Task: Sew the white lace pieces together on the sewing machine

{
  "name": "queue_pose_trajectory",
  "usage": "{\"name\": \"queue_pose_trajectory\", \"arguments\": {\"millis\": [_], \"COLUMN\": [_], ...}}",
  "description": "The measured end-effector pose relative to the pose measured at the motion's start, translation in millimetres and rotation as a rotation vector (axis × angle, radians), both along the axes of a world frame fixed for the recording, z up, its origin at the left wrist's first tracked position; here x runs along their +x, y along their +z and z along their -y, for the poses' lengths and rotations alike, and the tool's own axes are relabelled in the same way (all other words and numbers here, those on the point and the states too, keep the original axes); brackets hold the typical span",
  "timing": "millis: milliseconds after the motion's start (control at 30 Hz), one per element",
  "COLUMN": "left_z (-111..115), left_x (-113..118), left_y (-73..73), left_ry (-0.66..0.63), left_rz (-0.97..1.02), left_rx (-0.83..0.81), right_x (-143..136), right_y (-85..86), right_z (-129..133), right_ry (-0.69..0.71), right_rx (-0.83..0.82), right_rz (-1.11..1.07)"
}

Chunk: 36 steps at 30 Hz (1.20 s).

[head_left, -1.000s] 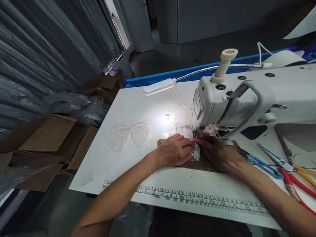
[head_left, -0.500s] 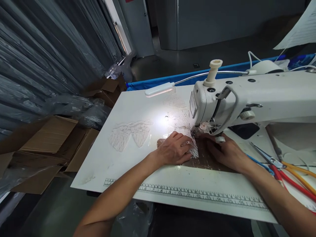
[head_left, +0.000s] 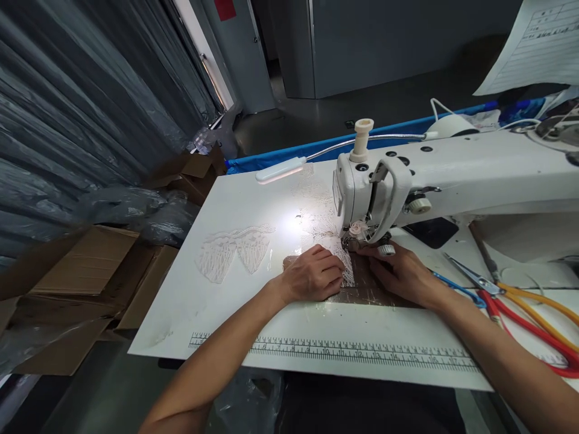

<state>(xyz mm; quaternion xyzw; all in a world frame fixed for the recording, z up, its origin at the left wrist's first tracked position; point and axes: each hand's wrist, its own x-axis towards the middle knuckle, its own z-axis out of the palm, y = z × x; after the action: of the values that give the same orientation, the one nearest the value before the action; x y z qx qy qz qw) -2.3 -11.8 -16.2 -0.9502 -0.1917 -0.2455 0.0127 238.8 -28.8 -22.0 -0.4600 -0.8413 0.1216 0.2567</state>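
Under the presser foot of a white sewing machine (head_left: 362, 199) lies a piece of white lace (head_left: 323, 224). My left hand (head_left: 315, 274) rests on the near part of this lace, fingers curled and closed on it. My right hand (head_left: 400, 271) is beside the presser foot, its fingers drawn together at the needle area; what its fingertips hold is hidden. A brown plate (head_left: 357, 296) lies beneath both hands. A pale fabric rosette (head_left: 358, 228) sits on the machine just above the needle area. To the left, another lace piece with two pointed panels (head_left: 217, 256) lies flat on the table.
Orange-and-red-handled scissors (head_left: 491, 286) and a blue-handled tool (head_left: 461, 289) lie right of my right hand. A lit lamp (head_left: 280, 170) hangs over the white table (head_left: 181, 307), which has a printed ruler (head_left: 339, 351). Cardboard boxes (head_left: 85, 259) stand at left.
The view has shifted, so the machine and scissors appear farther left. My left fingers look more tucked in on the lace. My right hand stays beside the presser foot.
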Motion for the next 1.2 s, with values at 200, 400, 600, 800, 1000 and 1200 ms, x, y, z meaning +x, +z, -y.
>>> {"name": "queue_pose_trajectory", "arguments": {"millis": [200, 400, 600, 800, 1000, 1200], "left_z": [1.1, -0.2, 0.2, 1.2, 4.4, 13.2], "left_x": [0.7, -1.2, -1.1, 0.0, -0.2, 1.9], "left_y": [-1.2, 1.1, 4.1, 6.5, 6.1, 13.8], "left_ry": [-0.011, -0.040, -0.049, -0.033, -0.016, 0.021], "left_rz": [0.036, 0.015, 0.019, -0.044, -0.145, -0.220], "left_rx": [-0.036, -0.035, 0.029, 0.081, 0.125, 0.028], "right_x": [-2.2, -3.8, -4.0, -3.9, -1.5, -4.4], "right_y": [-7.6, -6.7, -5.8, -5.2, -7.9, -7.7], "right_z": [2.8, 1.5, 1.4, 1.9, 1.3, 6.1], "right_ry": [0.087, 0.102, 0.119, 0.100, 0.144, 0.102], "right_rx": [0.074, 0.087, 0.063, 0.092, 0.118, 0.169], "right_rz": [0.184, 0.184, 0.167, 0.167, 0.171, 0.249]}}
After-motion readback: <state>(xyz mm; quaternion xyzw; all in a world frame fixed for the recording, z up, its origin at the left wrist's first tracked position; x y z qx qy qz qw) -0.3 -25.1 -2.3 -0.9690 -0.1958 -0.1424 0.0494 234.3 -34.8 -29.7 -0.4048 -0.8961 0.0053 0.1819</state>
